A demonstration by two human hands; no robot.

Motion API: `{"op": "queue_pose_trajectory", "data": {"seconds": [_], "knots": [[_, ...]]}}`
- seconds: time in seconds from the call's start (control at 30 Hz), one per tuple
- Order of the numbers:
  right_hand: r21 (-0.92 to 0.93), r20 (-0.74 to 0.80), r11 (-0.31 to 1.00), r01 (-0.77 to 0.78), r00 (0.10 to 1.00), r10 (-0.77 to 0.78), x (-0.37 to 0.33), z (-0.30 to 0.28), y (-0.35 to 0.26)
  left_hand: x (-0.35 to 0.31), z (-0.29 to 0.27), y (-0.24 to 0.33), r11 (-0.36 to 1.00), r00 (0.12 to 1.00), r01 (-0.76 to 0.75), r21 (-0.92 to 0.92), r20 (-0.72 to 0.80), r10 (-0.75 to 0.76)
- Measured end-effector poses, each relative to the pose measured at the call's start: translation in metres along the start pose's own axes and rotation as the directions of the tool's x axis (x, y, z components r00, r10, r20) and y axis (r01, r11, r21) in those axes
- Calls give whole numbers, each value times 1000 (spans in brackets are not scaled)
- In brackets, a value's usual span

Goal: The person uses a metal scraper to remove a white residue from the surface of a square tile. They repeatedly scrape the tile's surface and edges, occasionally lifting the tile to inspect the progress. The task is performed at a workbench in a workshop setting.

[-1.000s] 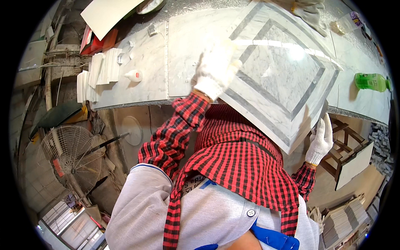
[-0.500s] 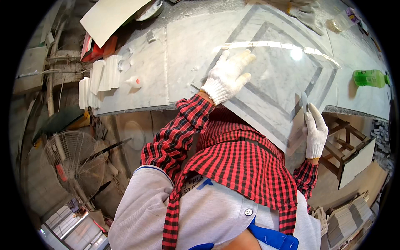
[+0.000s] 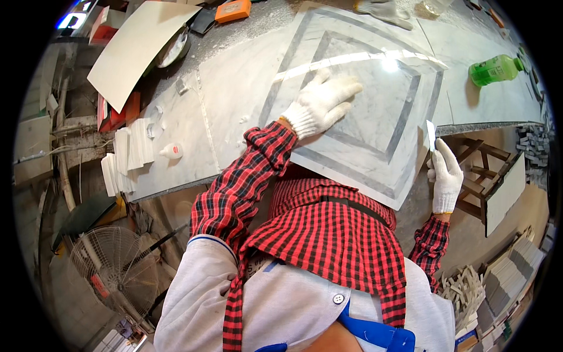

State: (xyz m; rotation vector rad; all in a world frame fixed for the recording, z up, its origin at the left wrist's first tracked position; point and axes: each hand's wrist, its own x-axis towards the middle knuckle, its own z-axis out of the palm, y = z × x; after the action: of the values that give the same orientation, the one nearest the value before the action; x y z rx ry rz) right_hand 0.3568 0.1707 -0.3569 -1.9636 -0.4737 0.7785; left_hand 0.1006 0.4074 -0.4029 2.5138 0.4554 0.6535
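Observation:
A pale marble panel (image 3: 368,132) with grey inlaid bands, one frame inside another, lies on the worktop in front of me, its near corner reaching my checked apron. My left hand (image 3: 321,107), in a white knitted glove, rests flat on the panel's left part with fingers stretched out. Just off the panel's right edge is my right hand (image 3: 447,175), gloved too. Its fingers close around a thin, flat metal blade (image 3: 431,135) like a scraper, pointing up and away from me. Its lower end is hidden in the glove.
A green bottle (image 3: 495,70) stands at the right, and a loose glove (image 3: 384,13) lies beyond the panel. To the left are a small white squeeze bottle (image 3: 171,151), white strips (image 3: 134,146) and a cream sheet (image 3: 141,50). A caged fan (image 3: 117,273) stands below left.
The whole view has shifted. My right hand with the blade has moved outward from the panel's edge, and the blade has turned its broad face. My left hand lies farther in on the panel.

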Motion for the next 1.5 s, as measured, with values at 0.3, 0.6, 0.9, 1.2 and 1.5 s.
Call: {"op": "queue_pose_trajectory", "data": {"seconds": [0.3,0.6,0.9,1.2,1.5], "knots": [[71,18,997,8,1000,-10,1,4,13,-11,17,26,996,996,-83,-41,-35,81],[101,88,995,22,996,-31,-1,1,13,-14,17,34,811,948,277,-515,10,-317],[-82,551,981,174,828,-101,31,29,-32,-22,18,39,314,566,-49,-948,-286,-773],[-317,801,869,381,598,30,118,79,-71,-5,56,75,526,570,188,-830,-344,-746],[-235,886,790,566,459,-64,135,113,-77,23,79,71,396,530,106,-912,-285,-799]]}}
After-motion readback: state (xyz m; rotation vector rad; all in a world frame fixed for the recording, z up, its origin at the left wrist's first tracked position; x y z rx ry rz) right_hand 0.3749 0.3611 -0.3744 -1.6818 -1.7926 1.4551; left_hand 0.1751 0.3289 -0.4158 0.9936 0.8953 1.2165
